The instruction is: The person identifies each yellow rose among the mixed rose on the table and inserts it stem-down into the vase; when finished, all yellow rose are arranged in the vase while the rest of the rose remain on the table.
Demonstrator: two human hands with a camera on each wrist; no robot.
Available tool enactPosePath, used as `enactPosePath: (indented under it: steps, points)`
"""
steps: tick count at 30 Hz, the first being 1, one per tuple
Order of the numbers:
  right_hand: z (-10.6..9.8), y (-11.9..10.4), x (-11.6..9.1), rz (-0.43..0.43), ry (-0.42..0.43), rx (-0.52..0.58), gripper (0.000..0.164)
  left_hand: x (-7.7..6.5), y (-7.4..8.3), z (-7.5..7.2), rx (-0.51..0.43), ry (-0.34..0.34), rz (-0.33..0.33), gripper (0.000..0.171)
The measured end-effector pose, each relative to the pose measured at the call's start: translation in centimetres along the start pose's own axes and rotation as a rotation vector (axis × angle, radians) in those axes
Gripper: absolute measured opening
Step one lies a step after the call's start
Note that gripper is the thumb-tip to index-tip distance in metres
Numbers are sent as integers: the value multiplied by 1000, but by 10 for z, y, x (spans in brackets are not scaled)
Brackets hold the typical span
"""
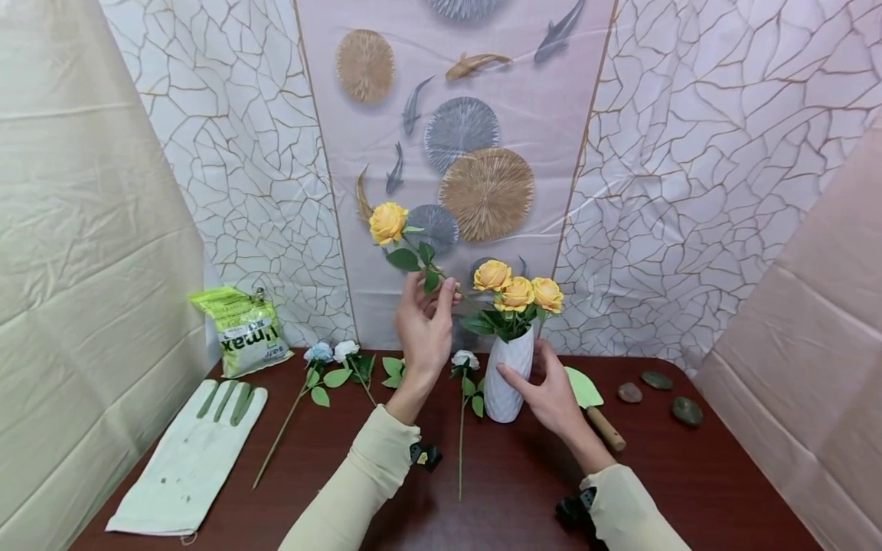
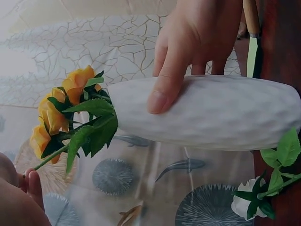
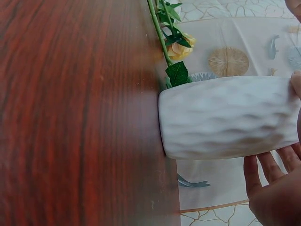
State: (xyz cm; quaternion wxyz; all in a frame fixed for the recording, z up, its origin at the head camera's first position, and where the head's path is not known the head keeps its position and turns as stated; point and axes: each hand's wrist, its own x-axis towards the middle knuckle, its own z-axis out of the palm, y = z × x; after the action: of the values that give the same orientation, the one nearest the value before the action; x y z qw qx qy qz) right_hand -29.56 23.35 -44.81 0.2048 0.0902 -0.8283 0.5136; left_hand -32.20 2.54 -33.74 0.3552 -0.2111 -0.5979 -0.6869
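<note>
By the left hand (image 1: 426,329), a yellow rose (image 1: 389,223) is pinched between thumb and curled fingers; its stem slopes toward a white vase (image 1: 506,386), where the lower end is lost among leaves. The vase is grasped by the right hand (image 1: 551,392), the thumb laid across the front, the other fingers partly hidden behind. Three more yellow roses (image 1: 515,294) are held in the vase, their stems concealed inside. On the desk (image 1: 517,490), a white rose (image 1: 465,360) is laid just left of the vase. Farther left, green leaves (image 1: 393,369) are partly blocked by the left hand (what they belong to cannot be told), near a pale blue rose (image 1: 319,353). At far left, a glove (image 1: 186,474) and a bag (image 1: 251,344) with half-readable lettering are seen; at right, a trowel (image 1: 606,429) and three stones (image 1: 687,412).
</note>
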Motion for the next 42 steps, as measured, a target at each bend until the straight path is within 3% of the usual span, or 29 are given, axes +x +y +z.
enactPosePath:
  steps: [4,11,14,24,32,36,39,42]
  points:
    - [-1,0,1,1,-6,7,66,-6,-6,2,96,-55,0,20]
    - [-1,0,1,-5,-8,-11,66,-21,-17,7,143,-152,-6,21]
    - [0,-1,1,-7,-17,-9,67,-26,-20,8,206,-170,-15,19]
    - [0,-1,1,0,-17,20,65,-26,-26,9,334,-248,-166,47]
    - [0,1,-1,-16,-10,17,62,-34,-30,19,396,-391,-241,21]
    - [1,2,-1,-24,-13,7,63,-35,-31,16,337,-357,-285,33]
    - [1,2,0,-30,-9,0,64,-31,-29,14,272,-304,-247,40]
    - [-1,1,0,-26,-7,-2,65,-25,-25,16,255,-265,-184,35]
